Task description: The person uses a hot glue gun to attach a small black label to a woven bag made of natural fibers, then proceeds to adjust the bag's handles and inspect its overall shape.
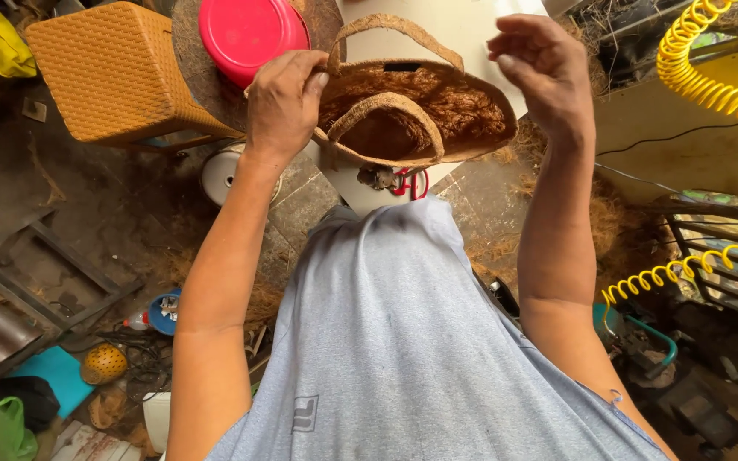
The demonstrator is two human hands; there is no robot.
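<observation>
The left hand pinches the rim of the coir basket at nine o'clock. The right hand hovers at two o'clock, fingers loosely apart, empty. Shaping the rim seems underway; next needs a second grip.

A brown basket made of rough coconut fibre sits upright on a pale surface, its oval mouth open toward the camera. Two arched fibre handles rise from its rim, one at the near edge and one at the far edge. The inside looks shaggy and dark brown. Its left rim is pinched between fingers.
</observation>
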